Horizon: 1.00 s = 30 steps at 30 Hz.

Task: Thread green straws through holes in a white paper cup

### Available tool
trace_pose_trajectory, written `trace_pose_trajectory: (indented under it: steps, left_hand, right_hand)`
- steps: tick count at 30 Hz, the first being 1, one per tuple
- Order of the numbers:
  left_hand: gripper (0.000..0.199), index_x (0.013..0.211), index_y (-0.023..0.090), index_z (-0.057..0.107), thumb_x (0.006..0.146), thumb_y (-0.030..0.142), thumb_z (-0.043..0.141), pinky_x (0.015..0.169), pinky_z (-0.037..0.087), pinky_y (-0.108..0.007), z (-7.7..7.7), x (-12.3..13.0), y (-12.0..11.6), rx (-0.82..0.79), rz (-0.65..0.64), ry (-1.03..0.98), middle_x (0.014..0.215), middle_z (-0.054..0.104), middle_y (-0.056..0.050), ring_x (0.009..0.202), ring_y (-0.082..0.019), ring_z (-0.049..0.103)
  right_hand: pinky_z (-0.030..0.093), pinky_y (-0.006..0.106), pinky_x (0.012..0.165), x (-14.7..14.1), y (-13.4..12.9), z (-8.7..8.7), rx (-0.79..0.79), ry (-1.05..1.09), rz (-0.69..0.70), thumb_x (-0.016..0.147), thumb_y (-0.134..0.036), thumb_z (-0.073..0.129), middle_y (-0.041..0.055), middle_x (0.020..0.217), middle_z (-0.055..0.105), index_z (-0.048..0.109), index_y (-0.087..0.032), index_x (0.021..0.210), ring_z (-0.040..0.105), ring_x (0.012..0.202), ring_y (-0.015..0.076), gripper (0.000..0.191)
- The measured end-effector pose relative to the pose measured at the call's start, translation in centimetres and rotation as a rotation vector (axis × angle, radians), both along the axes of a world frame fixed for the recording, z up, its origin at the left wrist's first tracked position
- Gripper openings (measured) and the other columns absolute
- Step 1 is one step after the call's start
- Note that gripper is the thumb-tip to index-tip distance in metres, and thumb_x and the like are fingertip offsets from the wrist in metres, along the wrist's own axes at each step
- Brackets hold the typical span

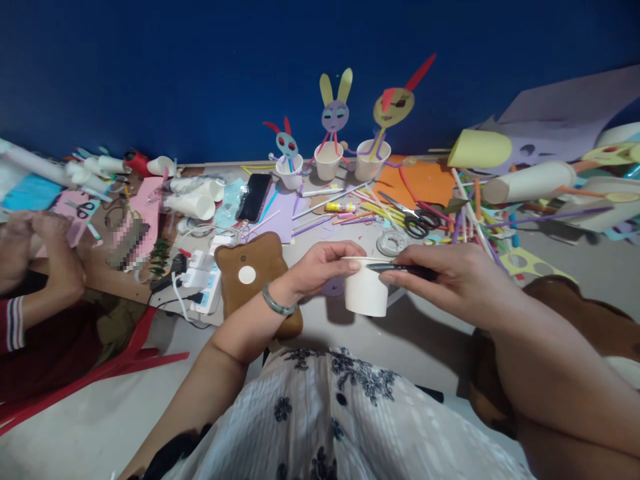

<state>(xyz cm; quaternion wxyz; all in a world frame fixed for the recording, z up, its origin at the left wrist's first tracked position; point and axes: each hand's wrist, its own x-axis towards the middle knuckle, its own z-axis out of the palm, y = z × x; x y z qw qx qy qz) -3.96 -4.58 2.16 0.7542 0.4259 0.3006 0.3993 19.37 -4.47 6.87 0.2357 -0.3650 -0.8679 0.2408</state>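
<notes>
The white cup point(367, 287) (upright) sits between the hands point(336, 267), left gripping its rim, right clamping a black tool point(407, 269).

Cup point(367, 293) front — phone point(254, 198) behind left, scissors point(421, 223) behind right.

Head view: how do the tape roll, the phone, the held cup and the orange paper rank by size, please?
1. Orange paper, partly covered
2. Held cup, nearer to the camera
3. Phone
4. Tape roll

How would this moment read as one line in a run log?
left hand: gripping white cup | right hand: holding black tool near cup's rim | beyond: scissors, three paper figures in cups
</notes>
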Motion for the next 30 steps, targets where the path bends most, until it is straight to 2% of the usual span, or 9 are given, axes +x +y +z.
trace_pose_trajectory:
  steps: [11,15,19,22,26,28,30]
  left_hand:
    - [0.044,0.066,0.012,0.068,0.064,0.050,0.090,0.069,0.040,-0.024,0.3,-0.2,0.1,0.011,0.013,0.025,0.085,0.060,-0.004,0.076,-0.012,0.054]
    - [0.042,0.074,0.013,0.071,0.066,0.051,0.089,0.067,0.040,-0.024,0.3,-0.3,0.2,0.006,0.040,0.030,0.082,0.061,-0.003,0.073,-0.011,0.053]
    - [0.042,0.079,0.014,0.071,0.065,0.049,0.090,0.069,0.042,-0.025,0.1,-0.2,0.2,0.002,0.149,0.002,0.083,0.064,-0.002,0.073,-0.012,0.055]
    - [0.041,0.084,0.015,0.071,0.067,0.049,0.089,0.071,0.045,-0.025,-0.4,0.0,0.1,0.021,0.230,-0.012,0.082,0.065,-0.001,0.074,-0.012,0.057]
    - [0.033,0.086,0.017,0.071,0.074,0.043,0.086,0.078,0.046,-0.024,-1.0,0.3,0.0,0.118,0.364,-0.035,0.087,0.065,-0.001,0.081,-0.012,0.057]
    - [0.032,0.084,0.017,0.069,0.074,0.042,0.086,0.078,0.046,-0.024,-1.1,0.4,0.0,0.138,0.433,-0.036,0.088,0.066,-0.001,0.081,-0.011,0.057]
    - [0.034,0.084,0.017,0.068,0.073,0.043,0.087,0.076,0.046,-0.023,-1.1,0.4,0.1,0.132,0.460,-0.035,0.086,0.065,0.000,0.078,-0.011,0.057]
  right_hand:
    - [0.032,0.027,0.052,-0.2,-0.1,-0.7,-0.007,-0.005,-0.042,0.096,-0.053,0.059,-0.0017,0.058,0.057,0.065,-0.019,0.075,0.047,0.051,0.0108,0.041]
    - [0.035,0.025,0.051,-0.5,0.0,-0.5,0.026,0.148,-0.117,0.095,-0.046,0.064,-0.0022,0.061,0.061,0.066,-0.019,0.077,0.049,0.051,0.0093,0.032]
    - [0.034,0.024,0.050,-0.7,0.0,-0.6,0.055,0.307,-0.256,0.091,-0.045,0.070,-0.0033,0.063,0.059,0.064,-0.021,0.081,0.047,0.053,0.0094,0.027]
    - [0.035,0.025,0.050,-0.9,0.3,-1.1,-0.010,0.321,-0.315,0.084,-0.056,0.073,-0.0029,0.064,0.057,0.060,-0.021,0.078,0.047,0.055,0.0113,0.037]
    - [0.040,0.029,0.054,-1.4,0.7,-2.0,-0.069,0.216,-0.389,0.061,-0.075,0.080,0.0002,0.072,0.061,0.057,-0.022,0.083,0.052,0.061,0.0161,0.062]
    - [0.043,0.032,0.057,-1.7,0.8,-2.3,-0.086,0.182,-0.398,0.055,-0.077,0.081,0.0031,0.079,0.066,0.058,-0.021,0.089,0.057,0.066,0.0197,0.069]
    - [0.045,0.032,0.058,-2.0,0.8,-2.6,-0.096,0.174,-0.393,0.056,-0.074,0.082,0.0035,0.081,0.066,0.058,-0.021,0.090,0.059,0.068,0.0209,0.067]
